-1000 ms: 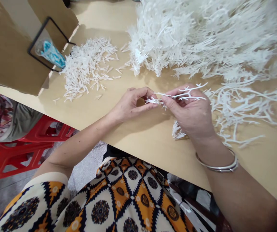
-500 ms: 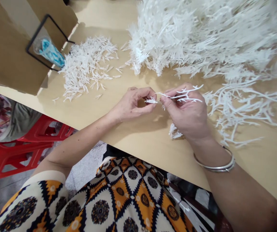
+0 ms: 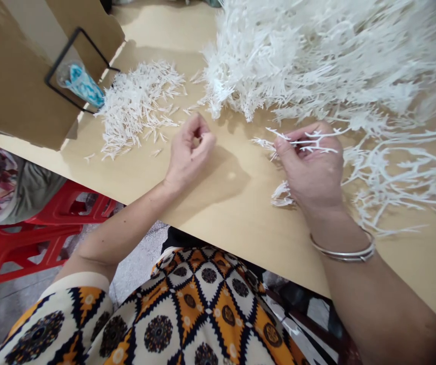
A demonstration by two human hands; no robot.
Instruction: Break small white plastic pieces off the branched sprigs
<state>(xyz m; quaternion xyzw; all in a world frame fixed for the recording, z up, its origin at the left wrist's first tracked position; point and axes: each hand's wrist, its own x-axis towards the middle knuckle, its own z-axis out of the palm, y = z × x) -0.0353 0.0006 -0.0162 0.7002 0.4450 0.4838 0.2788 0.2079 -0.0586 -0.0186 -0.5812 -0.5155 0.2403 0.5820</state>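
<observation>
My right hand (image 3: 309,167) pinches a white branched plastic stem (image 3: 319,141) between thumb and fingers, its forked twigs lying across the palm. Small white sprigs (image 3: 262,143) stick out past the fingertips on the left. My left hand (image 3: 191,149) is curled closed above the table, apart from the right one. Whatever it may hold is hidden inside the fingers. Just beyond it lies a pile of small white sprigs (image 3: 138,101). A little bunch of white pieces (image 3: 282,194) rests beneath my right hand.
A large heap of white plastic fronds (image 3: 309,56) covers the back right. Bare white branches (image 3: 400,172) lie right of my right hand. At the left stand a cardboard box (image 3: 24,76), a black wire frame (image 3: 60,58) and a cup with blue-white contents (image 3: 83,83). Red stools (image 3: 31,243) stand below.
My left hand has drawn away from the stem, moving left toward the small pile and curling closed. My right hand, still pinching the stem, has shifted slightly right.
</observation>
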